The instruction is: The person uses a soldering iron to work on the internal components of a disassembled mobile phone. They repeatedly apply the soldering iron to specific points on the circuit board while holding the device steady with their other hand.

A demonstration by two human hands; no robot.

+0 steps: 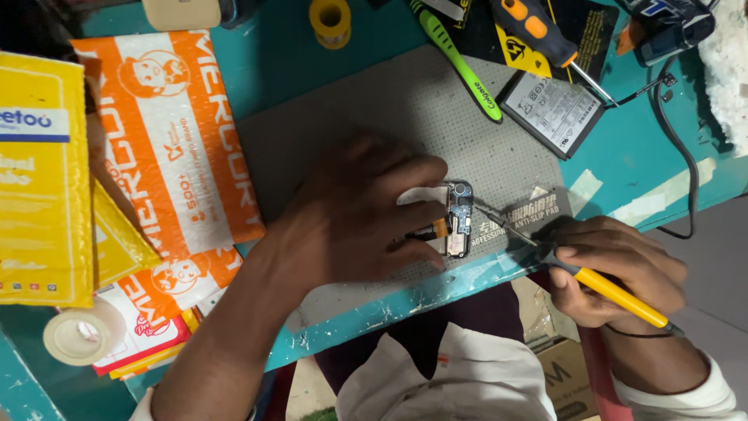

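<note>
My left hand lies on the grey anti-slip mat and pins a small circuit board with its fingertips. A short orange flex strip sticks out from the board under my fingers. My right hand grips a yellow-handled tool like a pen. Its thin metal tip reaches left and touches or nearly touches the board's right edge.
An orange padded mailer and yellow mailers lie at the left, with a tape roll below. A phone battery, green tool, orange screwdriver, yellow tape roll and black cable sit at the back.
</note>
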